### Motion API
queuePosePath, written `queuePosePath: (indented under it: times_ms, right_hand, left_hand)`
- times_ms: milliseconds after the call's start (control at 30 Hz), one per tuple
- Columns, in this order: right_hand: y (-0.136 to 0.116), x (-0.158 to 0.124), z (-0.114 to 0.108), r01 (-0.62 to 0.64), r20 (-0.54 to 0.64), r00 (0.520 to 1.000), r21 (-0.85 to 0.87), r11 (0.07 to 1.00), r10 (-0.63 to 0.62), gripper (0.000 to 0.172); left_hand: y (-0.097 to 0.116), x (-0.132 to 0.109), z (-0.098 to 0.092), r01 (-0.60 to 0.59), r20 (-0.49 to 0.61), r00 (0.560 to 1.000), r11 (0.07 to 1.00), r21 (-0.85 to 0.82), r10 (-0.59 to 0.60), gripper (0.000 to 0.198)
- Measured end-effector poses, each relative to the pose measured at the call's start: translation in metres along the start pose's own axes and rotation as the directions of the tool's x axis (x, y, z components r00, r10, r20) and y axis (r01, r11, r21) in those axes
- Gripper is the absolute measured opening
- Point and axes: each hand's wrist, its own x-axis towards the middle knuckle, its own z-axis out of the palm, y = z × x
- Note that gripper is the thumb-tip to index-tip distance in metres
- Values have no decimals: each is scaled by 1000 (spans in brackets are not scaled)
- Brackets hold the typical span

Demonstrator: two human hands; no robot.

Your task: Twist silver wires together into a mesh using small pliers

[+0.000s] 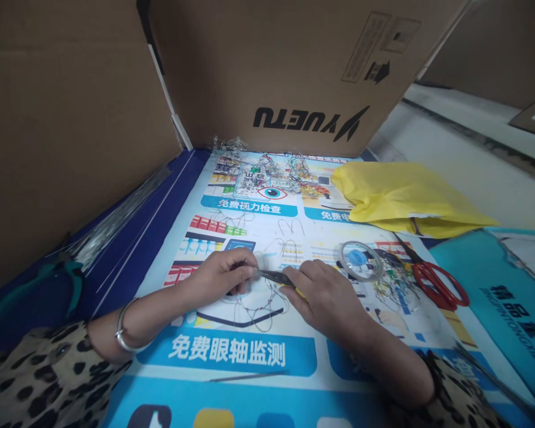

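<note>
My left hand, with a metal bangle on the wrist, is closed in a pinch on thin wire. My right hand is wrapped round small pliers with dark jaws and a bit of yellow handle showing. The tips of the jaws meet the wire right at my left fingertips; the exact contact is too small to make out. Below the hands hangs a loop of thin wire with small reddish beads along it. Bent wire pieces lie on the printed sheet just beyond.
Tangled wire pieces lie at the back by a cardboard box. To the right are a tape roll, red scissors, a yellow bag and a teal bag. Teal-handled pliers and straight wires are left.
</note>
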Motion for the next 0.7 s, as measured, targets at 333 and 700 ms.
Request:
queuePosePath:
  times_ms: [333, 700]
  right_hand:
    - [-5, 0, -4, -39, 8, 999, 5, 999, 39, 27]
    - [-6, 0, -6, -25, -18, 1000, -23, 999, 24, 25]
  left_hand:
    - [-1, -2, 1, -11, -28, 1000, 1000, 11, 12, 16]
    - [-2, -2, 2, -21, -30, 999, 1000, 20, 21, 17]
